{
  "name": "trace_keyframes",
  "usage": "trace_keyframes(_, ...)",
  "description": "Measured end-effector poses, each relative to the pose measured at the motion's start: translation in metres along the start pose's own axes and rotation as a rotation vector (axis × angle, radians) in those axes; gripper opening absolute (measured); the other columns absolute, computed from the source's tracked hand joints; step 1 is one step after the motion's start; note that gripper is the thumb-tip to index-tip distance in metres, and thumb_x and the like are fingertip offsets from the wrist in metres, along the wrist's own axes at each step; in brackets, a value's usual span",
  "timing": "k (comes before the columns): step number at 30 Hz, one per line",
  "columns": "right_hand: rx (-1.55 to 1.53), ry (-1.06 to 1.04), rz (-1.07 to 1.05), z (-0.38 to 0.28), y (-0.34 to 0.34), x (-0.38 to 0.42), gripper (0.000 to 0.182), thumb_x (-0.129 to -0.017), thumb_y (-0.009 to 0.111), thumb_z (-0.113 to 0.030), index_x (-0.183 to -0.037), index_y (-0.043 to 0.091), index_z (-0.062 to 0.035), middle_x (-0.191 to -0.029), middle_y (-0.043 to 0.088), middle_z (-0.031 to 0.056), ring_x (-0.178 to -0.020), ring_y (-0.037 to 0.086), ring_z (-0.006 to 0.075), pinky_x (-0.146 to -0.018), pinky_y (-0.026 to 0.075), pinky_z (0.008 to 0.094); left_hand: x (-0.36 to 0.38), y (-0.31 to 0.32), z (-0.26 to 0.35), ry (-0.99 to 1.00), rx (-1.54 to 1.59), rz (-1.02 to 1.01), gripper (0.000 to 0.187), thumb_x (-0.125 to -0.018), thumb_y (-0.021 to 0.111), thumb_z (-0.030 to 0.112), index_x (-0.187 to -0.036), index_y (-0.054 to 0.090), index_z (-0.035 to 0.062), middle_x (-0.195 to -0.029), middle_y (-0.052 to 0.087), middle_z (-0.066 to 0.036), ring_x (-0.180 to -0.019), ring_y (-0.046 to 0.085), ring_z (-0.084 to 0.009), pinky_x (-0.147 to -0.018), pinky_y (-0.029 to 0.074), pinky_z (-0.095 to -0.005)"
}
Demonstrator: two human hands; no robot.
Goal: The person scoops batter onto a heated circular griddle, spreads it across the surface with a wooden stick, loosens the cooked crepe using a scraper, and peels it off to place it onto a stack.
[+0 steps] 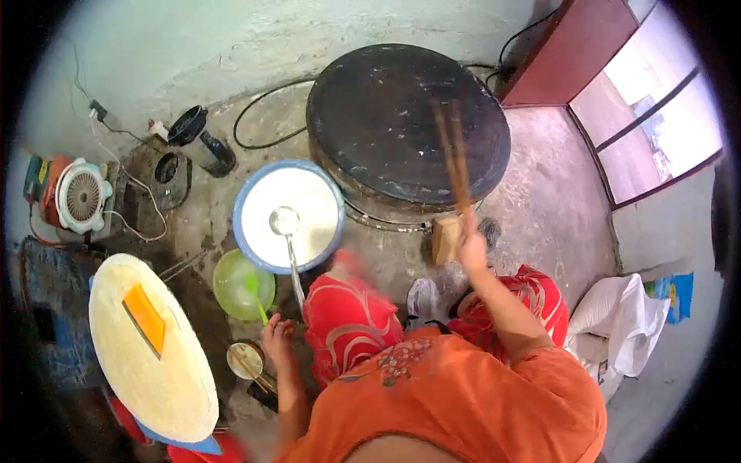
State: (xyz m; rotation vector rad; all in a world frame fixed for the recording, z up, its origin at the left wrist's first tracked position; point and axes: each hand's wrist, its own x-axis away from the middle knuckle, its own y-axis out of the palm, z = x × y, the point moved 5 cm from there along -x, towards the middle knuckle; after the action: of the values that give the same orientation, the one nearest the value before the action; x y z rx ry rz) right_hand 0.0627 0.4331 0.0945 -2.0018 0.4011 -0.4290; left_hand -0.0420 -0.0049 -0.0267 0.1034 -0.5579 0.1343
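My right hand (471,248) grips a long wooden stick (453,154), blurred, whose far end lies over the big round black griddle (407,123). A small wooden block (445,239) sits just left of that hand. My left hand (276,333) hangs low with fingers spread and holds nothing, close to a small metal bowl (245,360) and a green bowl (243,284) with a green spoon. A blue basin of white batter (288,216) with a metal ladle (285,224) in it stands in front of my red-trousered knees.
A round stack of thin pale sheets (150,347) lies at the left with an orange scraper (145,318) on it. A small fan (81,197), a black blender jar (202,143) and cables lie by the wall. White sacks (625,320) sit at the right.
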Motion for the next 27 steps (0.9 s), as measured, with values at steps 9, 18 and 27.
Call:
trace_keyframes(9,-0.368,-0.085,-0.189,-0.054,0.022,-0.036,0.023,-0.085,0.047,-0.017,-0.105,0.055,-0.0084,-0.078,0.062,0.0137,-0.075,0.060,0.0311,-0.065,0.047,0.0404,-0.066,-0.017,-0.020,0.493,-0.838,0.183,0.031,-0.078,0.056,0.004,-0.109,0.055,-0.0012,-0.106,0.055,-0.016,-0.097,0.052,-0.0305,-0.083,0.042,-0.0385)
trace_keyframes(18,0.329,-0.724,-0.490,-0.250,0.024,-0.081,0.036,-0.074,0.056,-0.017,-0.110,0.057,-0.0163,-0.074,0.061,0.0149,-0.072,0.060,0.0318,-0.061,0.047,0.0430,-0.105,-0.058,-0.049,0.089,-1.107,0.298,0.043,-0.077,0.055,0.022,-0.116,0.046,0.0053,-0.118,0.045,-0.020,-0.101,0.047,-0.0424,-0.081,0.043,-0.0488)
trace_keyframes(27,0.420,-0.651,-0.777,-0.303,0.183,-0.118,0.022,-0.072,0.053,-0.012,-0.088,0.065,-0.0027,-0.088,0.064,0.0155,-0.084,0.062,0.0298,-0.070,0.050,0.0374,-0.070,-0.055,-0.039,0.099,-0.686,0.263,0.035,-0.086,0.047,0.029,-0.078,0.059,-0.0027,-0.078,0.057,-0.026,-0.074,0.055,-0.0419,-0.064,0.043,-0.0449)
